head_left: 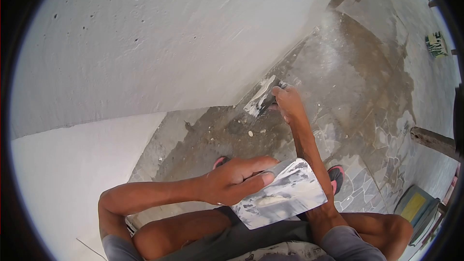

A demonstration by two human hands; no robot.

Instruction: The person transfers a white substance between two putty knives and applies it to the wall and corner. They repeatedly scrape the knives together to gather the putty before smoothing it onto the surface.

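My left hand (239,179) is closed on the near left edge of a flat rectangular plate (285,195) with rounded corners, thumb on top. White and grey putty smears cover the plate, which is over my lap. Farther out, my right hand (287,102) grips a wide putty knife (262,95). Thick white putty coats its blade, which is just beside the lower edge of the wall (193,53). My right hand's fingers partly hide the knife's handle.
Bits of debris (250,134) lie on the wet, stained floor (348,67). Pink-edged footwear (337,179) shows near my knees. A wooden beam (432,141), a grey and yellow container (413,208) and a paint-smeared bucket (436,44) are to the right. Small pits dot the wall.
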